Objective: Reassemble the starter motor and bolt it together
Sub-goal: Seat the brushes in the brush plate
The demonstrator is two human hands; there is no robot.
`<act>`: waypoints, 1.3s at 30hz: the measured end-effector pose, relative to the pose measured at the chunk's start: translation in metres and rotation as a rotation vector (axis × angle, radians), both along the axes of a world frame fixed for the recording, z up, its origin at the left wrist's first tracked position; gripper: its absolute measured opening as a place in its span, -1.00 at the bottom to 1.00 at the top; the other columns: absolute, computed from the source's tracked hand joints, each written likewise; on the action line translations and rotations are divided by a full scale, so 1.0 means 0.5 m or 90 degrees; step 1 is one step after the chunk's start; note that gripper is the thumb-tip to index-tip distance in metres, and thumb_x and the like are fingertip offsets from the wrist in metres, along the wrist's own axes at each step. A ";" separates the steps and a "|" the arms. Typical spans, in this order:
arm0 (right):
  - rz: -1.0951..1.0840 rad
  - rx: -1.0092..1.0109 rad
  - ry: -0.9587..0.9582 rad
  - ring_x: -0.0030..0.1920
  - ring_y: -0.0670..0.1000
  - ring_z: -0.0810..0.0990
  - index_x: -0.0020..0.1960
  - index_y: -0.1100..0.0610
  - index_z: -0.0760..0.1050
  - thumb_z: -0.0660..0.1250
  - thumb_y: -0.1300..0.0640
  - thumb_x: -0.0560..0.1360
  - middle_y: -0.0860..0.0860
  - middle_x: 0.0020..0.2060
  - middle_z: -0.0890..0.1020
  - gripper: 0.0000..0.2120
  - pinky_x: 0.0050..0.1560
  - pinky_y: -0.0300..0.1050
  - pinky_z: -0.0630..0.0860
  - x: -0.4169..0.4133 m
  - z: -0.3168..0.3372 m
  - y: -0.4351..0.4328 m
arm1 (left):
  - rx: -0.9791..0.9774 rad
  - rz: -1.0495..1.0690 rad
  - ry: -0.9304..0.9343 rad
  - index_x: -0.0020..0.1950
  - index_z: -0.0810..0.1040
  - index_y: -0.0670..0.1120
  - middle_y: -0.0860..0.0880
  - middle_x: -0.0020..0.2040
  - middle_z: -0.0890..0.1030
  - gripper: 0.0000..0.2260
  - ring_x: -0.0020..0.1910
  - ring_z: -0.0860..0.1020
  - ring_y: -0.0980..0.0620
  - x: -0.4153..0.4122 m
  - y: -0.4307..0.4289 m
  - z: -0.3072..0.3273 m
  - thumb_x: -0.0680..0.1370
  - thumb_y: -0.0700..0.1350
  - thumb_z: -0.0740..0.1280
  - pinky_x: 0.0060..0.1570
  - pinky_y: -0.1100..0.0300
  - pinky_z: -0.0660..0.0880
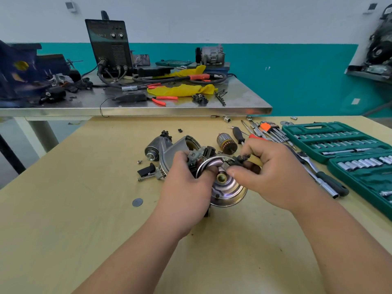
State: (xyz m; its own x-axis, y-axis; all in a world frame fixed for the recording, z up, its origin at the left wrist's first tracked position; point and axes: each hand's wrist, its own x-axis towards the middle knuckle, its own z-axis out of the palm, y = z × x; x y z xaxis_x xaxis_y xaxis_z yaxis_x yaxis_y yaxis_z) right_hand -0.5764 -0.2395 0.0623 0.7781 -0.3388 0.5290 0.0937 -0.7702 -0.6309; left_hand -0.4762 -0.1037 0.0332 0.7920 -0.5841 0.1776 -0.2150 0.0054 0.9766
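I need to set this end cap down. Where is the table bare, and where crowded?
Bare: the wooden table left of the grey disc, and the strip nearer you than the end cap. Crowded: beyond it, around the starter housing and armature, and right, by the ratchet and socket case.

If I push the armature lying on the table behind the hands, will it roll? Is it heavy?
The armature looks cylindrical and seems to lie on its side, so it would probably roll. Its metal core and copper windings suggest it is stiff and heavy for its size.
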 end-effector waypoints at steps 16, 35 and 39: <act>0.030 -0.086 -0.086 -0.45 -0.14 0.34 -0.35 -0.08 0.28 0.31 -0.15 0.35 -0.09 -0.45 0.39 -0.75 -0.47 -0.37 0.23 -0.020 0.026 0.026 | -0.030 -0.119 0.043 0.07 0.54 -0.01 0.01 -0.13 0.71 -0.91 -0.11 0.69 -0.03 0.005 0.008 0.022 0.58 -0.15 0.36 -0.01 -0.08 0.63; -0.109 -0.270 0.177 -0.48 -0.09 0.36 -0.34 0.00 0.36 0.15 -0.34 0.32 -0.05 -0.52 0.42 -0.61 -0.45 -0.13 0.27 -0.009 0.023 0.018 | 0.099 0.024 -0.256 0.09 0.41 0.10 0.20 -0.12 0.60 -0.77 -0.14 0.55 0.32 0.021 0.016 0.010 0.54 -0.10 0.41 -0.26 0.50 0.42; -0.038 -0.242 0.009 -0.48 0.00 0.30 -0.42 0.13 0.40 0.25 -0.23 0.36 0.01 -0.56 0.38 -0.57 -0.44 -0.08 0.32 -0.010 0.004 0.016 | 0.092 -0.043 -0.231 0.08 0.48 0.06 0.17 -0.18 0.64 -0.83 -0.19 0.59 0.28 0.029 0.018 0.019 0.54 -0.07 0.41 -0.28 0.44 0.46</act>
State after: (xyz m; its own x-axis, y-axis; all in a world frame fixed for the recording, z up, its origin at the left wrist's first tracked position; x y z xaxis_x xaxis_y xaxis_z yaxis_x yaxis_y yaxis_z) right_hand -0.5812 -0.2315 0.0646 0.7713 -0.1645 0.6148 0.0354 -0.9534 -0.2995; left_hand -0.4617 -0.0950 0.0427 0.6519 -0.6725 0.3505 -0.5499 -0.1009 0.8291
